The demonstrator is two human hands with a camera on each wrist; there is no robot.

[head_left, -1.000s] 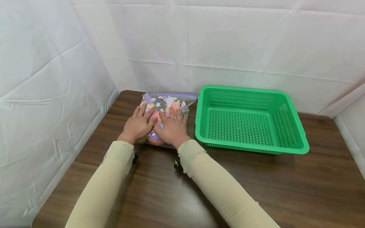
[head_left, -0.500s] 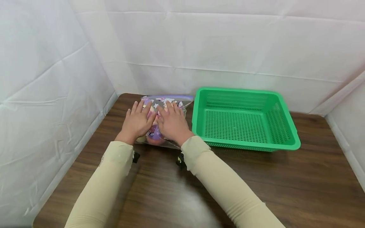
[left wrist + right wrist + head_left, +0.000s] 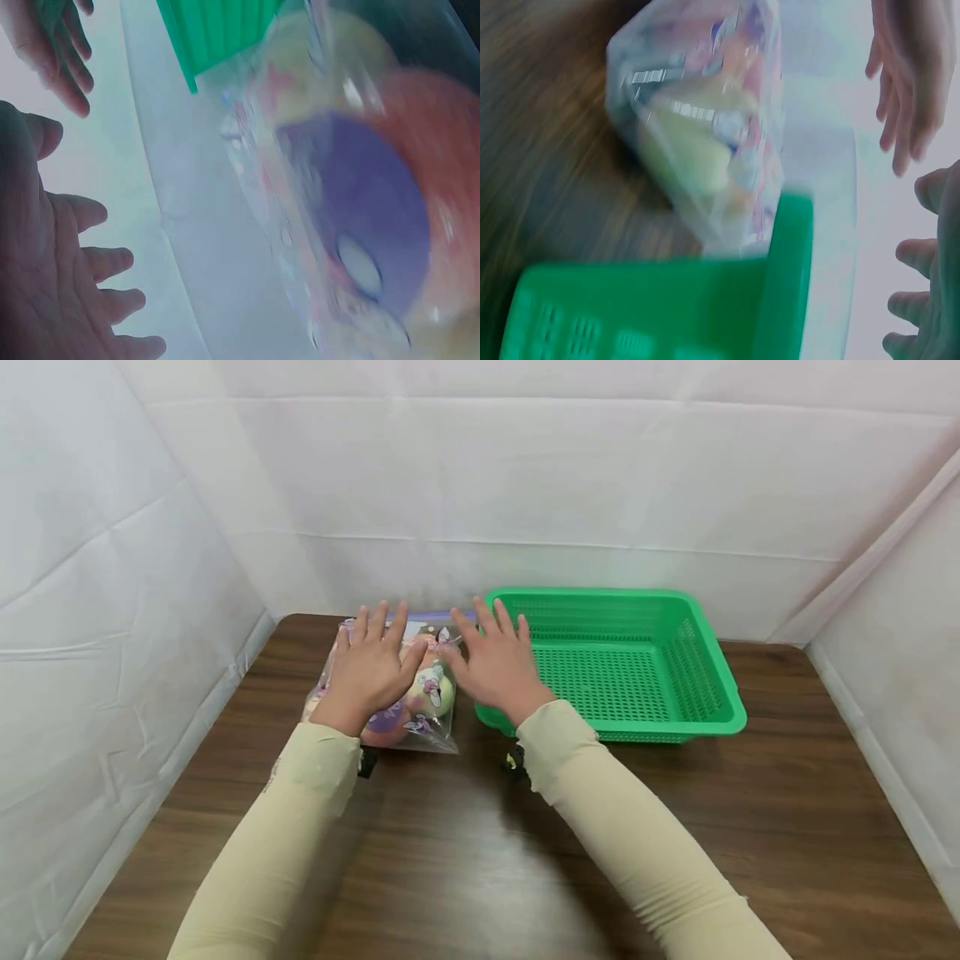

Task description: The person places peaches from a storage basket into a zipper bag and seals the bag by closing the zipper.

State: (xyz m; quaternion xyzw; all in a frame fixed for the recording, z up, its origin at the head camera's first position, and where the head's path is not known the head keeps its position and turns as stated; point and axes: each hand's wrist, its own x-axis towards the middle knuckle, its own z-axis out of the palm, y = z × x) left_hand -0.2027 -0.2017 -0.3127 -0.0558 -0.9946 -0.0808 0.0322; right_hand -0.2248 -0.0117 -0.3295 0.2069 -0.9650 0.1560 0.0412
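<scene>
A clear zip bag [image 3: 433, 693] with a purple top strip and cartoon prints lies at the back left of the table. Round pinkish-orange and pale yellow-green things show through its plastic. My left hand [image 3: 367, 672] is above the bag with fingers straight, hiding part of it; the left wrist view shows the palm [image 3: 37, 247] apart from the plastic. My right hand [image 3: 497, 664], fingers spread, is over the gap between the bag and the green basket [image 3: 675, 727], covering the basket's near left corner. Neither hand holds anything.
The perforated green basket stands right of the bag, with nothing seen inside it. White sheets [image 3: 540, 477] hang behind and at both sides of the brown wooden table [image 3: 465, 860]. A dark camera [image 3: 514, 762] sits under the right wrist.
Both hands have lifted off the bag, where they were pressing flat. The right hand has moved right toward the basket. The view has shifted, so bag and basket appear farther left.
</scene>
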